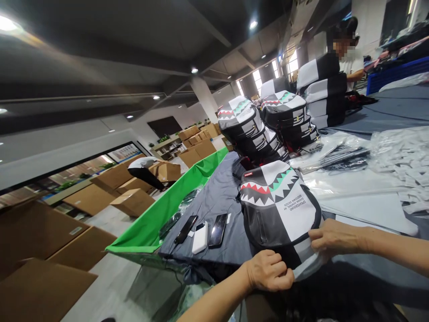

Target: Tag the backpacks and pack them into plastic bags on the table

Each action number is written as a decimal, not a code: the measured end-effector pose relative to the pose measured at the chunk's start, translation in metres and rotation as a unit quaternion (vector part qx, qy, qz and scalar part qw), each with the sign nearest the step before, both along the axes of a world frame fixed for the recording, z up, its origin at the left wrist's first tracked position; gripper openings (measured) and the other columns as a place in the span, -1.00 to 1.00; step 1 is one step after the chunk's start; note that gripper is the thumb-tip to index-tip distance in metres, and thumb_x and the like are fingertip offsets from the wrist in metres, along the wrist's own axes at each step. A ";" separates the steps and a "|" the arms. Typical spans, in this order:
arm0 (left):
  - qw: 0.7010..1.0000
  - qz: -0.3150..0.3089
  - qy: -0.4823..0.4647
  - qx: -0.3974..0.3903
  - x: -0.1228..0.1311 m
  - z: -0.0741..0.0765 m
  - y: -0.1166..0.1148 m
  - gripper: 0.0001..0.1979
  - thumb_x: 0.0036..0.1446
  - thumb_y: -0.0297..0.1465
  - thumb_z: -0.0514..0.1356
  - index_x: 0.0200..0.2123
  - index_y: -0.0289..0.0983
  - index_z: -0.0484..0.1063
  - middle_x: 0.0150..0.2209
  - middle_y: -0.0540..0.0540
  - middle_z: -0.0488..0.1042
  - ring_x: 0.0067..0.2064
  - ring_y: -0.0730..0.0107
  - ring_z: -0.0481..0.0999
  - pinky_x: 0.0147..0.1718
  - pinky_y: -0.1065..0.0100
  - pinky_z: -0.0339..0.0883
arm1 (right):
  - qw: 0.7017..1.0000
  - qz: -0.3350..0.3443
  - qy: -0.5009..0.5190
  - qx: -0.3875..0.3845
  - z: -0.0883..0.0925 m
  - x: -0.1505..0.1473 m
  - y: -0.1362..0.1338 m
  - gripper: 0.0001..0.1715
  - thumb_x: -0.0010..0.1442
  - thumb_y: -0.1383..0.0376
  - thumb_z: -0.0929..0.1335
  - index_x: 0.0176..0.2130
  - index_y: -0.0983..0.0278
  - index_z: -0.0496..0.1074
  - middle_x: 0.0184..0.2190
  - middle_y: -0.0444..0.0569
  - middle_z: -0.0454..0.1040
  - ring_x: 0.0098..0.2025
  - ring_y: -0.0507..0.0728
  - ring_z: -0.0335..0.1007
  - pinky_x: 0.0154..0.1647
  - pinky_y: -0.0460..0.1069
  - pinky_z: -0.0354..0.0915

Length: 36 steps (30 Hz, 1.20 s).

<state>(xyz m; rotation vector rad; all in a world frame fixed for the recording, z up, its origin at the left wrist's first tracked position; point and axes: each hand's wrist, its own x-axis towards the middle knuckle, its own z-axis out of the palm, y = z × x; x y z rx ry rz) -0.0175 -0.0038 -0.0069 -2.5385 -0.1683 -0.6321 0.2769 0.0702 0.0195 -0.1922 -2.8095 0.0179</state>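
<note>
A black and white backpack (pixel 284 201) with a printed shark-tooth mouth lies on the grey cloth-covered table, its bottom end towards me. My left hand (pixel 270 270) is closed at the near bottom edge of the backpack. At the lower right corner my right hand (pixel 326 239) pinches the same end, fingers bent. A pale, wrinkled strip (pixel 306 267) stretches between the two hands; whether it is the backpack's own fabric or plastic I cannot tell. Left of the backpack lie a white power bank (pixel 200 238) and two dark phones, one nearer (pixel 217 230) and one farther (pixel 186 229).
Stacked backpacks (pixel 253 129) stand behind, with another stack (pixel 323 91) farther right near a person (pixel 351 62). Clear plastic bags (pixel 335 154) cover the table's right. A green-lined bin (pixel 144 228) borders the left edge; cardboard boxes (pixel 134 201) and a bending person (pixel 145 170) are beyond.
</note>
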 end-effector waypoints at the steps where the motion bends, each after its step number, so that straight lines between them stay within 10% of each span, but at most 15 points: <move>1: 1.000 -0.014 -0.011 0.009 0.001 0.003 -0.001 -0.93 0.21 -0.40 0.24 -0.36 -0.22 0.44 -0.63 0.14 0.12 -0.61 0.53 0.13 -0.63 0.39 -0.06 | 1.000 0.011 -0.017 0.018 0.002 0.000 0.000 -0.82 0.21 0.40 0.38 -0.42 0.21 0.35 -0.45 -0.25 0.32 -0.61 -0.02 -0.08 -0.57 -0.01 -0.23; 9: 0.998 -0.047 0.048 -0.003 0.004 -0.006 -0.028 -0.87 0.22 -0.41 0.24 -0.39 -0.30 0.46 -0.56 0.07 0.24 -0.57 0.55 0.24 -0.64 0.42 -0.01 | 0.984 0.083 -0.024 0.153 0.006 0.005 -0.006 -0.72 0.32 0.52 0.23 -0.33 0.20 0.35 -0.43 -0.17 0.34 -0.52 0.05 0.15 -0.56 0.04 -0.10; 14: 0.995 0.040 0.092 -0.029 -0.003 -0.031 -0.045 -0.90 0.22 -0.41 0.26 -0.24 -0.35 0.50 -0.48 0.00 0.39 -0.51 0.50 0.35 -0.58 0.39 0.11 | 0.969 0.008 0.091 0.229 -0.035 0.024 -0.026 -0.67 0.35 0.52 0.14 -0.22 0.23 0.39 -0.40 -0.10 0.44 -0.51 0.06 0.23 -0.50 0.02 0.08; 19: 0.981 0.118 -0.093 -0.119 0.015 -0.026 -0.052 -0.76 0.33 -0.29 0.15 -0.36 -0.28 0.43 -0.55 0.01 0.36 -0.53 0.44 0.36 -0.52 0.37 0.22 | 0.969 -0.127 0.192 0.092 -0.078 0.030 -0.059 -0.68 0.36 0.49 0.16 -0.13 0.23 0.41 -0.33 -0.05 0.54 -0.48 0.02 0.36 -0.45 -0.07 0.23; 22: 0.906 0.278 -0.119 -0.296 0.041 -0.003 -0.045 -0.73 0.40 -0.27 0.07 -0.24 -0.29 0.48 -0.36 -0.14 0.55 -0.34 0.33 0.54 -0.36 0.36 0.38 | 0.899 -0.279 0.313 -0.126 -0.086 0.027 -0.074 -0.86 0.34 0.29 0.26 -0.25 0.19 0.39 -0.48 -0.13 0.45 -0.54 0.03 0.34 -0.51 -0.09 0.26; 27: 0.739 0.362 0.000 -0.568 0.070 0.031 -0.028 -0.54 0.44 -0.18 -0.06 -0.29 -0.26 0.54 -0.40 -0.11 0.56 -0.35 0.28 0.56 -0.35 0.35 0.31 | 0.644 -0.402 0.419 -0.498 -0.077 0.002 -0.077 -0.45 0.01 -0.19 0.43 -0.31 0.20 0.38 -0.45 -0.10 0.45 -0.54 0.08 0.34 -0.61 -0.04 0.32; 33: 0.559 0.267 -0.043 -0.784 0.072 0.021 -0.019 -0.51 0.37 -0.12 -0.01 -0.33 -0.31 0.56 -0.37 -0.19 0.62 -0.39 0.26 0.59 -0.44 0.36 0.32 | 0.575 -0.405 0.484 -0.521 -0.085 -0.036 -0.068 -0.32 0.11 -0.34 0.31 -0.41 0.20 0.33 -0.61 -0.20 0.29 -0.60 0.03 0.20 -0.61 -0.07 0.23; 36: 0.572 0.281 -0.075 -0.767 0.076 0.016 -0.016 -0.61 0.31 -0.17 0.09 -0.35 -0.33 0.57 -0.38 -0.12 0.61 -0.36 0.32 0.57 -0.39 0.42 0.31 | 0.579 -0.416 0.487 -0.504 -0.093 -0.039 -0.058 -0.28 0.16 -0.40 0.19 -0.40 0.17 0.27 -0.68 -0.25 0.18 -0.69 0.03 0.11 -0.72 -0.06 0.13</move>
